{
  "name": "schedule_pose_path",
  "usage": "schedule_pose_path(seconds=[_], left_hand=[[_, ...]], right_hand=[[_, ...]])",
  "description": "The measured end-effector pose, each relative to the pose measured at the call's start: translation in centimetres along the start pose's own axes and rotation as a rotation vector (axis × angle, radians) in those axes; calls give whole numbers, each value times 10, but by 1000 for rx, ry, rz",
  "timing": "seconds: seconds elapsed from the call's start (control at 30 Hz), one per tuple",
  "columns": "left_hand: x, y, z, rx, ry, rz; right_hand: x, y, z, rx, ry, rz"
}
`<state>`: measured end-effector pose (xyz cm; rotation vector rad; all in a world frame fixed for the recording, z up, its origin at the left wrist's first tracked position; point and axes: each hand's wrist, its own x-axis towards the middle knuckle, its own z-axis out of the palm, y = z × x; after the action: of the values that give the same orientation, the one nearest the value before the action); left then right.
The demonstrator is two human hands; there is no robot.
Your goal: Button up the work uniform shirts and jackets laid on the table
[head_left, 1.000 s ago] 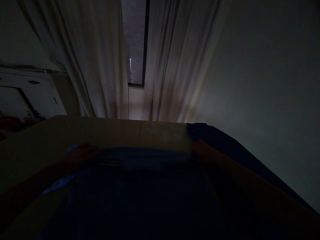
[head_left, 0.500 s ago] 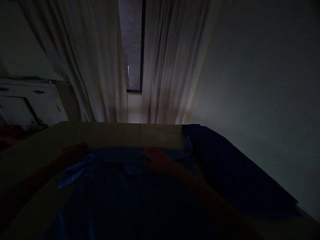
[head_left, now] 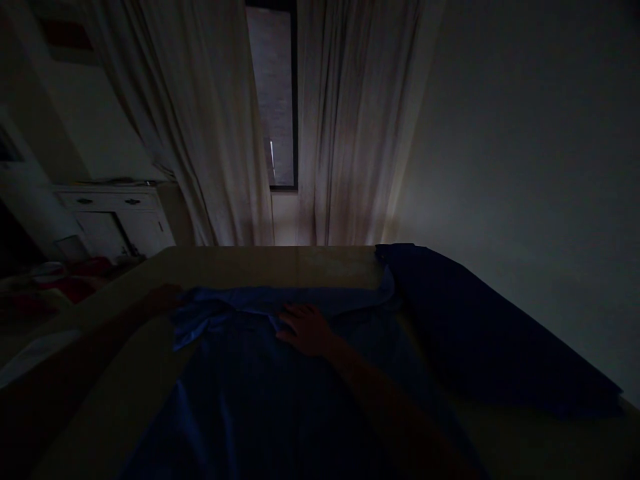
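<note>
The room is very dark. A blue garment (head_left: 260, 380) lies spread on a pale flat surface (head_left: 280, 263) in front of me. My right hand (head_left: 306, 328) rests flat on the garment near its far edge, fingers stretched out. My left hand (head_left: 163, 298) is at the garment's far left corner, where the cloth is bunched and lighter blue; its fingers are too dark to make out. A second dark blue cloth (head_left: 480, 333) lies along the right side of the surface.
Pale curtains (head_left: 350, 127) hang behind the surface with a narrow window gap (head_left: 275, 100) between them. A white cabinet (head_left: 117, 220) stands at the back left, with red items (head_left: 70, 280) below it. A plain wall fills the right.
My right hand slid from the garment's far right corner to its middle. The left hand stayed at the left corner, where the cloth bunched up. The camera view shifted slightly.
</note>
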<state>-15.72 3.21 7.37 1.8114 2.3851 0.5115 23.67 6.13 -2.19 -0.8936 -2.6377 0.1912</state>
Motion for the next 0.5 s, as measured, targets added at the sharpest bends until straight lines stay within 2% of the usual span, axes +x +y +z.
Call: schedule_pose_path(seconds=[0.07,0.13,0.27,0.33,0.4,0.47,0.5], left_hand=[[-2,8,-6,-52,11,-20],[1,24,-8,-121,27,-11],[2,80,-9,-244,7,91],[-7,110,-13,-316,-118,204],[-18,130,-18,-427,-368,334],[-22,137,-20,-519,-538,391],[-20,134,-17,-533,-549,379]], right_hand=[[1,0,1,-2,8,-3],[1,0,1,0,11,-5],[1,-1,1,1,15,-1],[1,-1,1,-3,25,-3],[1,0,1,-8,27,-13],[1,1,1,-12,10,-19],[1,2,1,-14,1,-18]])
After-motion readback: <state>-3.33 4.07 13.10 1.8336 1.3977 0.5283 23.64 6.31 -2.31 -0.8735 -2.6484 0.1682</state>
